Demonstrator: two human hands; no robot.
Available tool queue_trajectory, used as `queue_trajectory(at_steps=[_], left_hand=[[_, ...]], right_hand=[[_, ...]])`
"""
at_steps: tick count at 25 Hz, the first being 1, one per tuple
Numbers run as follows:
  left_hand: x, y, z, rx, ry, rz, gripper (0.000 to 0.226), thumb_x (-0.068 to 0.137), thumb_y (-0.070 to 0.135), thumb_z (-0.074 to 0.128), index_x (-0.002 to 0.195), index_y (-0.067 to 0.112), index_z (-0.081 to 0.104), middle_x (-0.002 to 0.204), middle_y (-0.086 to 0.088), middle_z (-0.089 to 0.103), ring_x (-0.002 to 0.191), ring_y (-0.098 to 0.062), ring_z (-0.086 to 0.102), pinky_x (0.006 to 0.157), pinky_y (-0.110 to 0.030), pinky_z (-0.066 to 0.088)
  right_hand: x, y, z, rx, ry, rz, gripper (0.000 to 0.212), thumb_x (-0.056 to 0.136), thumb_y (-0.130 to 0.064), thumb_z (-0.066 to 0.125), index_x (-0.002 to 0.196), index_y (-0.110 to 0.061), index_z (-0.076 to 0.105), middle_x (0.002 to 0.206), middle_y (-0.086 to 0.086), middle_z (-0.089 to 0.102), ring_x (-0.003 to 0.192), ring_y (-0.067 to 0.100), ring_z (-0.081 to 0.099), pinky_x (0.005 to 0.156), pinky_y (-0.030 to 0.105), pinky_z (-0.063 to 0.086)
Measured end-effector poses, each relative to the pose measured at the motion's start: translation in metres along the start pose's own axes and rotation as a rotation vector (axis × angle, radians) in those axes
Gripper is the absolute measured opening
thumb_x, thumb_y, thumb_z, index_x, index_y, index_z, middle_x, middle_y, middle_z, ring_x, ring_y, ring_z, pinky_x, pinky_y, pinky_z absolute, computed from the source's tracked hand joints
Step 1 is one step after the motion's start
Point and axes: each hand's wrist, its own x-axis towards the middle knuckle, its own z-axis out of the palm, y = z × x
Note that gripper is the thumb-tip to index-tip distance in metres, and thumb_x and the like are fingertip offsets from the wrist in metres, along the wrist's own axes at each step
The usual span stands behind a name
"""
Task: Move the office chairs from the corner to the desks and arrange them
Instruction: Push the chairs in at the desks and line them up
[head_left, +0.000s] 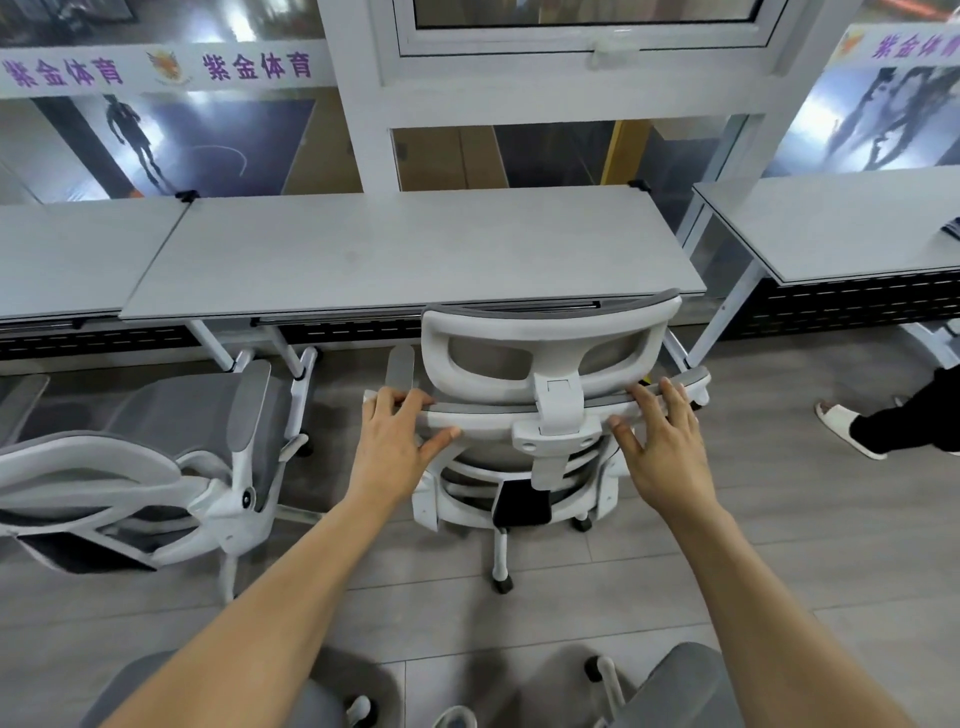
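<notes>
A white-framed office chair with grey mesh (550, 332) faces the middle grey desk (415, 249), its headrest touching or just short of the desk's front edge. My left hand (389, 441) grips the left top rim of its backrest, fingers curled over the rim and thumb underneath. On the right part of the same rim rests my right hand (665, 452), its fingers fairly straight and its thumb spread below. A second chair of the same kind (156, 467) stands to the left, turned sideways to the neighbouring desk (78, 249).
Another desk (831, 223) stands at the right, with a gap between it and the middle one. A person's foot in a white slipper (841, 426) is on the floor at the right. Grey chair parts (675, 686) show at the bottom edge, close to me.
</notes>
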Motion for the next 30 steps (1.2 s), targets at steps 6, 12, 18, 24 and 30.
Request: queue_trajectory(at_steps=[6,12,18,24,30], left_hand=[[-0.001,0.005,-0.003,0.039,-0.016,-0.019,0.049,0.087,0.054,0.065,0.122,0.022,0.057,0.123,-0.004,0.051,0.119,-0.028,0.043,0.099,-0.04,0.042],[-0.042,0.037,-0.017,0.041,-0.056,0.022,0.049,0.091,0.038,0.062,0.135,0.022,0.05,0.139,-0.006,0.048,0.129,-0.032,0.044,0.101,-0.051,0.043],[-0.147,0.077,-0.031,-0.02,-0.115,0.118,0.04,0.095,0.04,0.057,0.132,0.029,0.051,0.136,0.004,0.049,0.125,-0.027,0.044,0.104,-0.043,0.038],[-0.252,0.103,-0.047,-0.09,-0.14,0.235,0.031,0.097,0.037,0.053,0.126,0.027,0.057,0.126,0.007,0.057,0.117,-0.019,0.05,0.102,-0.036,0.038],[-0.338,0.135,-0.046,-0.157,-0.25,0.383,0.031,0.096,0.039,0.048,0.12,0.024,0.061,0.118,0.004,0.061,0.107,-0.02,0.056,0.095,-0.041,0.044]], right_hand=[[-0.003,-0.006,-0.007,-0.029,-0.005,0.0,0.054,0.102,-0.051,0.044,0.151,-0.029,0.04,0.164,0.008,0.027,0.153,0.026,0.014,0.123,0.045,0.02],[-0.041,-0.027,-0.044,-0.036,0.041,-0.023,0.052,0.102,-0.041,0.044,0.151,-0.025,0.04,0.151,0.004,0.047,0.138,0.029,0.043,0.111,0.045,0.036],[-0.114,-0.031,-0.078,-0.05,0.011,-0.054,0.051,0.1,-0.039,0.046,0.149,-0.023,0.042,0.141,0.011,0.055,0.129,0.034,0.05,0.103,0.048,0.043],[-0.196,-0.038,-0.118,-0.099,-0.068,-0.064,0.045,0.099,-0.035,0.045,0.143,-0.026,0.047,0.135,0.008,0.056,0.126,0.034,0.05,0.099,0.046,0.041],[-0.296,-0.034,-0.176,-0.138,0.026,0.011,0.041,0.098,-0.036,0.048,0.138,-0.028,0.051,0.132,0.005,0.057,0.12,0.03,0.055,0.101,0.049,0.044]])
